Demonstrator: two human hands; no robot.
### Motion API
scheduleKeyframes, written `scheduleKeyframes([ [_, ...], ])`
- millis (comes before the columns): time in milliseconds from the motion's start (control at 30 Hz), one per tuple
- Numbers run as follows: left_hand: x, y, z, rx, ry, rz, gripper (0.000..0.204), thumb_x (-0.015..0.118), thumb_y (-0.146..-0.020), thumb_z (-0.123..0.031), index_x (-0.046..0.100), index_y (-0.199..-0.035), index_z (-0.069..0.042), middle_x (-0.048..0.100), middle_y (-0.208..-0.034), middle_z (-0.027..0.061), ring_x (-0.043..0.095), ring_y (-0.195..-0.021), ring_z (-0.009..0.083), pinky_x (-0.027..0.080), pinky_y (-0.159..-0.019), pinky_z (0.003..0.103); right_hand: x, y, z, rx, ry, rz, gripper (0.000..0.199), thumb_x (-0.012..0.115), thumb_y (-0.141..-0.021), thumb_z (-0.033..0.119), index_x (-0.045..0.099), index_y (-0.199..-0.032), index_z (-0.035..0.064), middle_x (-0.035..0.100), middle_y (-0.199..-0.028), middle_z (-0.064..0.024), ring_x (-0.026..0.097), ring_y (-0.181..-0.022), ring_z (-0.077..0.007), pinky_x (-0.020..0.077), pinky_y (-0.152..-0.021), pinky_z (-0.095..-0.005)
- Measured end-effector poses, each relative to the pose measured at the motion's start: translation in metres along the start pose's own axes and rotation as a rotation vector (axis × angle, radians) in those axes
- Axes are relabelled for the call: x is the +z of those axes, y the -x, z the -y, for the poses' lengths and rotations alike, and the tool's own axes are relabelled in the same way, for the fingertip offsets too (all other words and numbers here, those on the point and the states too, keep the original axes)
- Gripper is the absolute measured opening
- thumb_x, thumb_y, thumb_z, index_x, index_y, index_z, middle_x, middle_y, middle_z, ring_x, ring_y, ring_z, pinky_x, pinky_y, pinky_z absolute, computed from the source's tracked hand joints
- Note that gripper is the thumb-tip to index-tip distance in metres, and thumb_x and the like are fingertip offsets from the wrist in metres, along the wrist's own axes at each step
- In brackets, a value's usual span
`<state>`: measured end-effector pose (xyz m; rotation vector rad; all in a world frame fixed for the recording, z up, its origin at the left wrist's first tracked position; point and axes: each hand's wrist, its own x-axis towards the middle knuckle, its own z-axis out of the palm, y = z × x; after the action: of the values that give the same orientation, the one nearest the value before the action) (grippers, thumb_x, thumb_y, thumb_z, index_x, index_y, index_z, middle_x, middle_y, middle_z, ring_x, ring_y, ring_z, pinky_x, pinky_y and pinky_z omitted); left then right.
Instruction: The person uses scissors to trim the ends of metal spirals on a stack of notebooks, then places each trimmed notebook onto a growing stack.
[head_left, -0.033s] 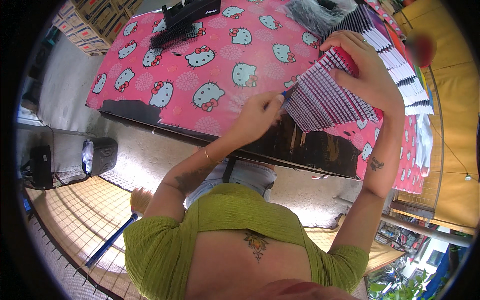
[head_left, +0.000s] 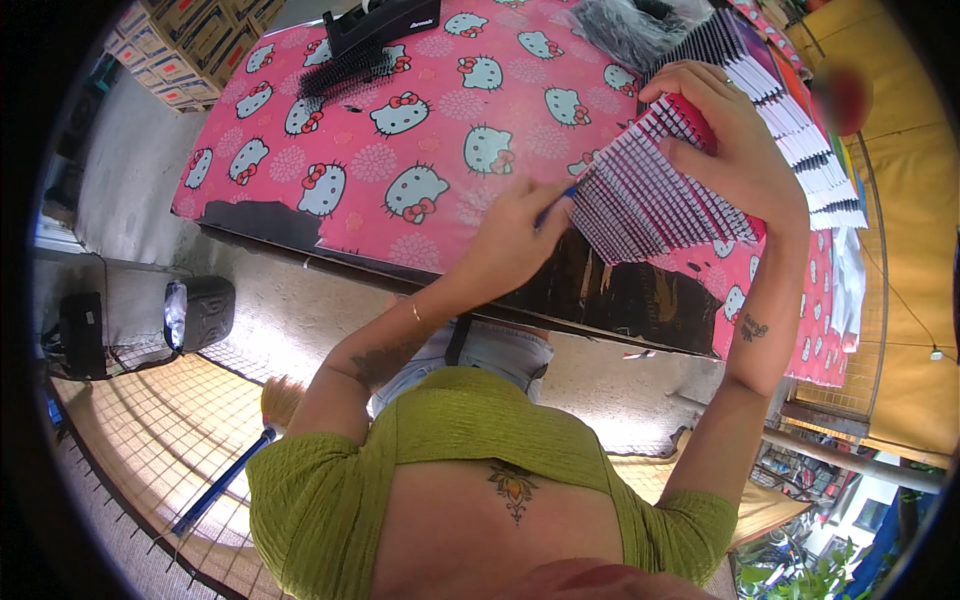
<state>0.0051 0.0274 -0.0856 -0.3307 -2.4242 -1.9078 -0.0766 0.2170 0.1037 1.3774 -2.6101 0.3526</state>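
Observation:
A row of spiral-bound notebooks (head_left: pixel 640 190), pink-red covers with white coils and page edges toward me, sits at the right of the pink cat-patterned table cover (head_left: pixel 440 110). My right hand (head_left: pixel 740 150) is closed around its far right side, thumb bent over the coils and fingers over the back. In my left hand (head_left: pixel 512 235) is a slim blue pen-like tool (head_left: pixel 556 206), pinched between thumb and fingers. Its tip meets the row's left edge; what kind of tool it is I cannot make out.
More bound notebooks (head_left: pixel 805 140) are piled at the right, beside a clear plastic bag (head_left: pixel 640 35). Black coils (head_left: pixel 345 76) lie by a black desk device (head_left: pixel 385 25) at the back left. The torn table edge (head_left: pixel 265 222) runs before me; a broom (head_left: pixel 225 480) stands lower left.
My left hand has turned and shifted slightly upward with the blue tool, so more of the tool shows. The right hand and notebooks stay in place.

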Motion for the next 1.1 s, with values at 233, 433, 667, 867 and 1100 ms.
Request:
scheduleKeyframes([
  [233,0.006,0.000,0.011,-0.398,0.716,0.090,0.037,0.046,-0.101,-0.027,0.061,-0.117,0.002,0.063,-0.087,0.0055,0.057,-0.066,0.0129,0.048,-0.063,0.027,0.000,-0.001,0.000,0.005,0.014,0.022,0.038,0.060,-0.072,0.017,0.058,-0.109,0.0076,0.059,-0.109,-0.0115,0.051,-0.112,-0.0332,0.0388,-0.097,-0.0424],
  [433,0.005,0.004,0.008,0.157,-0.260,-0.110,0.036,0.045,-0.101,-0.028,0.059,-0.114,0.002,0.065,-0.096,0.0097,0.066,-0.080,0.0180,0.054,-0.076,0.029,0.000,-0.001,0.001,-0.002,0.002,0.005,0.038,0.061,-0.072,0.016,0.058,-0.109,0.0071,0.060,-0.108,-0.0111,0.052,-0.110,-0.0331,0.0394,-0.096,-0.0424],
  [667,0.007,0.002,0.014,-0.465,0.795,0.146,0.037,0.044,-0.101,-0.030,0.059,-0.115,0.001,0.063,-0.092,0.0071,0.063,-0.075,0.0164,0.055,-0.075,0.030,0.001,-0.001,-0.001,-0.016,0.005,-0.001,0.038,0.061,-0.072,0.016,0.058,-0.109,0.0067,0.061,-0.108,-0.0108,0.053,-0.109,-0.0329,0.0400,-0.095,-0.0424],
  [867,0.012,0.008,0.024,0.379,-0.595,-0.250,0.039,0.044,-0.101,-0.031,0.059,-0.114,0.002,0.065,-0.095,0.0087,0.067,-0.081,0.0177,0.056,-0.077,0.031,0.000,-0.002,0.000,-0.024,0.004,0.006,0.037,0.060,-0.072,0.015,0.058,-0.107,0.0067,0.060,-0.106,-0.0106,0.052,-0.108,-0.0324,0.0398,-0.094,-0.0418],
  [1100,0.012,0.004,0.029,-0.393,0.639,0.100,0.036,0.046,-0.101,-0.027,0.062,-0.112,0.004,0.063,-0.089,0.0053,0.056,-0.065,0.0135,0.049,-0.063,0.027,0.000,0.000,-0.001,-0.003,0.001,0.006,0.037,0.061,-0.072,0.015,0.058,-0.108,0.0073,0.060,-0.107,-0.0098,0.052,-0.109,-0.0316,0.0392,-0.095,-0.0411],
])
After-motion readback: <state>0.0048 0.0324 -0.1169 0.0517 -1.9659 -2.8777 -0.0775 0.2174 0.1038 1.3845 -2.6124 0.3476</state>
